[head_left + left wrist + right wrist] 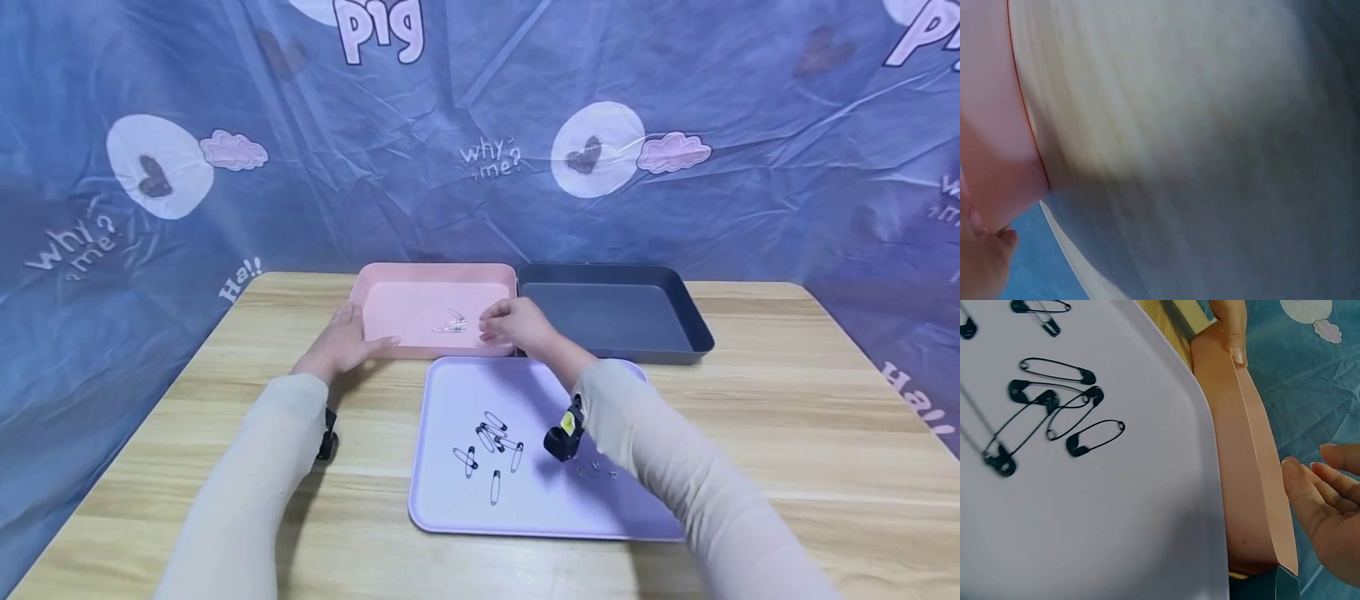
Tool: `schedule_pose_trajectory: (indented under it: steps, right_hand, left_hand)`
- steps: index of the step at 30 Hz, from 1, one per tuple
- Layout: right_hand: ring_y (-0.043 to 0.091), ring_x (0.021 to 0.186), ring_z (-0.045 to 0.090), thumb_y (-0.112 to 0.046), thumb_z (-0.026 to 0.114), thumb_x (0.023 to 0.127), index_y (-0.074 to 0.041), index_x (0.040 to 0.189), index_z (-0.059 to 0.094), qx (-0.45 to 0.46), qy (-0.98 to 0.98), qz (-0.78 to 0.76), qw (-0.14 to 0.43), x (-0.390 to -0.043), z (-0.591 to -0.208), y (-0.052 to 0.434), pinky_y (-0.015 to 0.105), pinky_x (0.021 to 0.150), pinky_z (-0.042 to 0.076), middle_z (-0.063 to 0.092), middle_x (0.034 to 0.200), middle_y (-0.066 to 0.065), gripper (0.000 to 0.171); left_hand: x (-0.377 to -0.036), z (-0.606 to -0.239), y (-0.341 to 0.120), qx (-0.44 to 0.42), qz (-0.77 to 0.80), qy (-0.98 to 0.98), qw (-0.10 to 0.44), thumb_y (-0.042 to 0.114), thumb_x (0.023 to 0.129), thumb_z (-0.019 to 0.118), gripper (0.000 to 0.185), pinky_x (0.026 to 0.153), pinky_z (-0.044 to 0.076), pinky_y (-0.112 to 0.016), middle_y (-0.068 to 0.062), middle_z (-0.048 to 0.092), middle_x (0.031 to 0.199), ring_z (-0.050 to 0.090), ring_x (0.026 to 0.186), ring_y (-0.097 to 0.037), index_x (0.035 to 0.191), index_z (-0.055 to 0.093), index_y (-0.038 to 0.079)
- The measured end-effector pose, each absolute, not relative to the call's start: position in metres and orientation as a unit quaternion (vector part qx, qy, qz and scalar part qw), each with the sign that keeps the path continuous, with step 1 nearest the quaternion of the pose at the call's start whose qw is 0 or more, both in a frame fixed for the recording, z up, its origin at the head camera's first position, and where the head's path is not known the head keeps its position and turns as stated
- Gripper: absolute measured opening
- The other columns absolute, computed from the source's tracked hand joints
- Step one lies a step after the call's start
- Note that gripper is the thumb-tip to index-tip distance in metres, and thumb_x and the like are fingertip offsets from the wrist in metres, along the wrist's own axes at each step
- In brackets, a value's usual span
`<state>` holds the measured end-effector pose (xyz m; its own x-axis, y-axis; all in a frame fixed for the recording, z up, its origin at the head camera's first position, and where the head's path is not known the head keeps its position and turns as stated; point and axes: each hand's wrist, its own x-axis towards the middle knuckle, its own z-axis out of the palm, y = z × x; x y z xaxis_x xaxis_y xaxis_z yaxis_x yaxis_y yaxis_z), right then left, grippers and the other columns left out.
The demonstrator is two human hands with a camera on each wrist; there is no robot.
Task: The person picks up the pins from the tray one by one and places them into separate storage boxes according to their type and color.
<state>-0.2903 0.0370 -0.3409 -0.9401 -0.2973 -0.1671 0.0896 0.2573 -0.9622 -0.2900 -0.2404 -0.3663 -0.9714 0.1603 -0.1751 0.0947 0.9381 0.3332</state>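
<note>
My left hand (358,337) lies flat against the front left corner of a pink tray (390,287), thumb along its front wall; the fingertips (1233,337) touch that wall. My right hand (495,325) hovers over the pink tray's front right part, fingers relaxed and holding nothing, the bare palm (1329,506) showing beside the pink tray's wall (1254,462). A few silver safety pins (450,323) lie in the pink tray. Several black safety pins (491,442) lie on a lavender tray (457,508) in front of me, also seen close up as black pins (1054,406). The left wrist view is blurred.
An empty dark grey tray (690,325) stands right of the pink one. A few faint silver pins (596,473) lie on the lavender tray by my right forearm. All stand on a wooden table (787,417), with a blue printed cloth (675,100) hanging behind.
</note>
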Motion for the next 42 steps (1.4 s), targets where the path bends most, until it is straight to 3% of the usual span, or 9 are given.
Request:
schedule_pose_trajectory:
  steps: [11, 19, 27, 42]
  right_hand:
    - [0.033, 0.085, 0.059, 0.002, 0.052, 0.082, 0.016, 0.101, 0.051, -0.08, 0.764, -0.617, 0.171, -0.268, -0.34, 0.062, 0.033, 0.073, 0.049, 0.051, 0.101, 0.033, 0.024]
    - [0.024, 0.077, 0.061, 0.003, 0.052, 0.081, 0.017, 0.101, 0.051, -0.072, 0.762, -0.623, 0.163, -0.259, -0.343, 0.078, 0.032, 0.072, 0.05, 0.059, 0.089, 0.024, 0.024]
    - [0.027, 0.083, 0.06, 0.0, 0.054, 0.081, 0.016, 0.103, 0.051, -0.082, 0.767, -0.61, 0.18, -0.248, -0.346, 0.089, 0.031, 0.075, 0.049, 0.055, 0.099, 0.029, 0.027]
    - [0.033, 0.084, 0.058, -0.007, 0.058, 0.081, 0.013, 0.102, 0.053, -0.093, 0.791, -0.571, 0.198, -0.228, -0.344, 0.111, 0.031, 0.073, 0.049, 0.058, 0.093, 0.025, 0.029]
  left_hand:
    - [-0.29, -0.372, -0.238, 0.07, 0.151, 0.982, 0.093, 0.07, 0.074, 0.034, 0.107, 0.102, 0.006, -0.045, -0.029, -0.001, 0.138, -0.001, 0.126, -0.039, 0.131, 0.002, -0.014]
    - [-0.288, -0.371, -0.239, 0.09, 0.136, 0.983, 0.082, 0.069, 0.076, 0.033, 0.105, 0.103, 0.006, -0.045, -0.031, 0.001, 0.137, -0.001, 0.126, -0.039, 0.13, 0.003, -0.016]
    - [-0.286, -0.371, -0.24, 0.098, 0.121, 0.985, 0.07, 0.07, 0.075, 0.031, 0.105, 0.103, 0.007, -0.045, -0.03, 0.003, 0.137, 0.0, 0.126, -0.039, 0.131, 0.005, -0.015]
    - [-0.283, -0.368, -0.242, 0.1, 0.101, 0.987, 0.071, 0.069, 0.077, 0.029, 0.103, 0.103, 0.005, -0.045, -0.03, 0.002, 0.137, 0.0, 0.126, -0.039, 0.131, 0.006, -0.015]
